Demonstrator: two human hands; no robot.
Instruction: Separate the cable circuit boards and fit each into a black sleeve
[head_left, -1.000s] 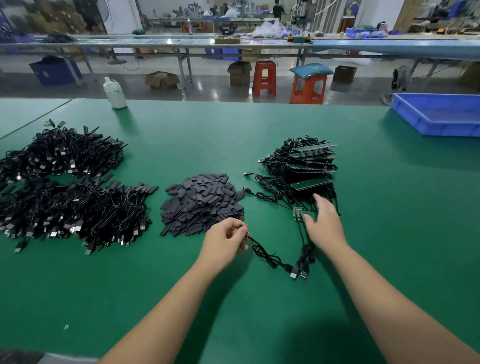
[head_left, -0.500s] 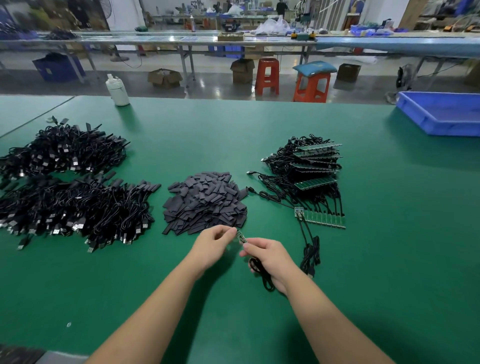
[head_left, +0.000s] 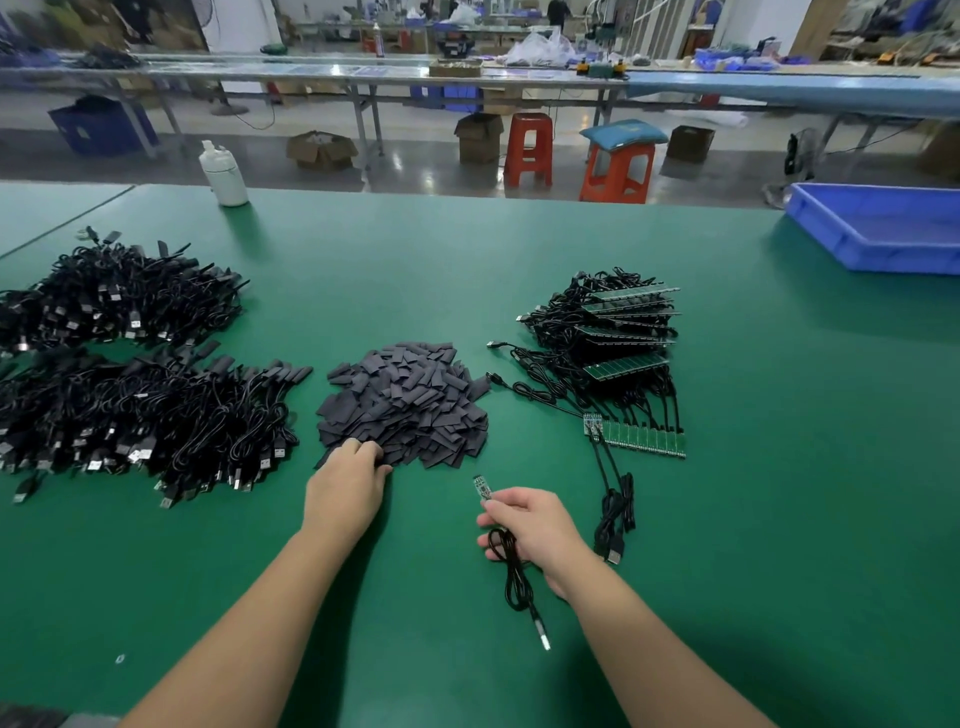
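Green board (head_left: 483, 488) in right hand (head_left: 535, 525) points away.

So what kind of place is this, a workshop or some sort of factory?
Most likely an electronics assembly factory. The long green workbench carries a heap of black sleeves and panels of circuit boards with cables, and further benches with plastic stools stand across the aisle.

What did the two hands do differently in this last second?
The left hand let go of the small circuit board and reached up to the pile of black sleeves. The right hand left the board strip and now holds that board and its cable. The piles stayed put.
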